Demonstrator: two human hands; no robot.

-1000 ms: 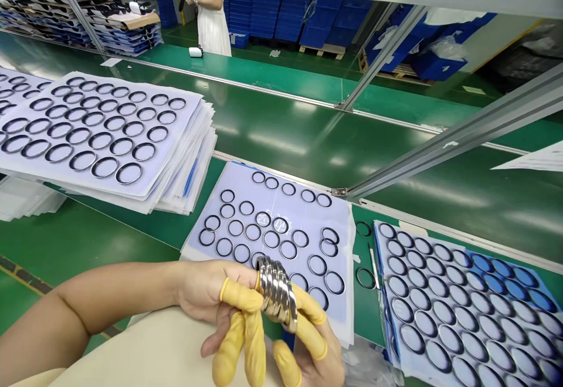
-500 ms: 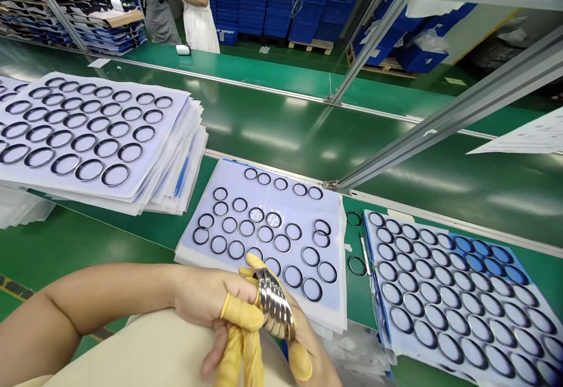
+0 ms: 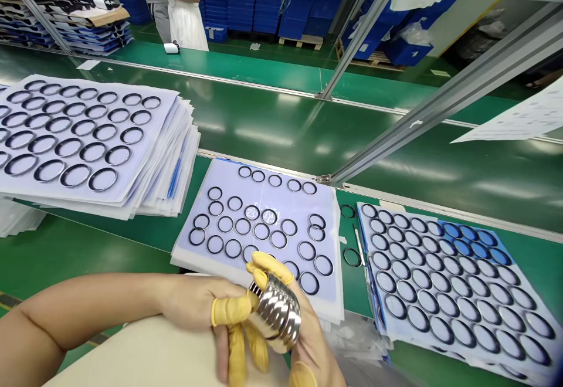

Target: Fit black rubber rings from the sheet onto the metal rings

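Most of my fingers wear wrinkled, yellow, rubber-like covers. My left hand and right hand are closed around one stack of shiny metal rings, in front of the middle sheet pile. Under it is the smooth green worktop. The pile's far row counts five thin rings; two single rings lie beside. Behind are two persons, blue crates.

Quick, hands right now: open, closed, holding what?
Left hand: closed, fingers at one end of the shiny ring stack.
Right hand: closed, holding that same stack.
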